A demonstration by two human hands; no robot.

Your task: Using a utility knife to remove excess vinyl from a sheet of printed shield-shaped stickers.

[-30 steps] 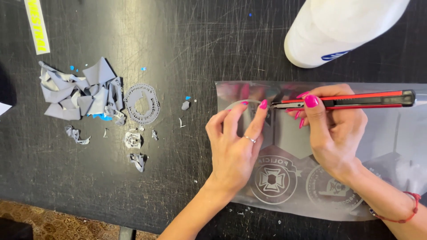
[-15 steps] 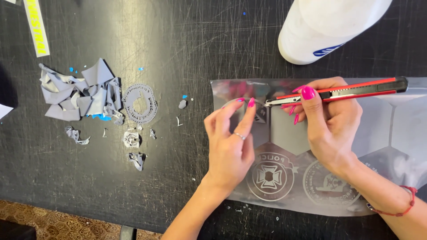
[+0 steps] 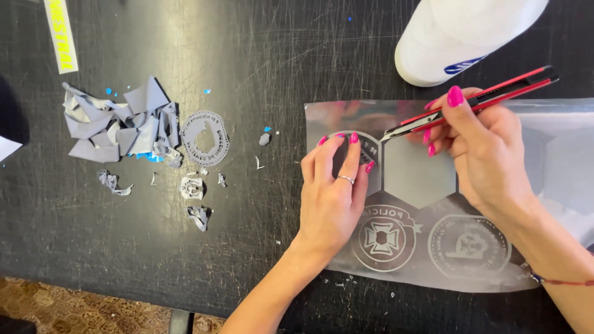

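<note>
Silver-grey vinyl sheet [image 3: 433, 185], glossy and translucent, lying flat on the near right of a scratched black table [image 3: 185, 260]. Cut designs on it: round emblems in a near row, a bare hexagon at the middle, and a further round emblem at the far left corner, partly under fingers.

Left hand [image 3: 334, 192]: palm down, fingers spread, pressing the sheet over that far-left emblem; a ring on one finger.

Right hand [image 3: 489, 154]: closed in a pen grip around a red-and-black craft knife [image 3: 470, 102], blade tip pointing left and resting just beside the left fingertips, at the emblem's edge.

Progress, as judged: the hexagon looks already stripped of its excess film; the emblem under the fingers appears to be the one in work; the two near emblems still show fine detail, and whether they are fully picked clean cannot be told.

Left of the sheet, well apart: a heap of grey vinyl scraps [image 3: 117, 127], a removed ring-shaped offcut [image 3: 204, 137], smaller grey bits and blue flecks near it.

Far right: a white cap [image 3: 458, 37], touching the sheet's far edge or just beyond it.

Far left: a strip with yellow lettering [image 3: 60, 37].
</note>
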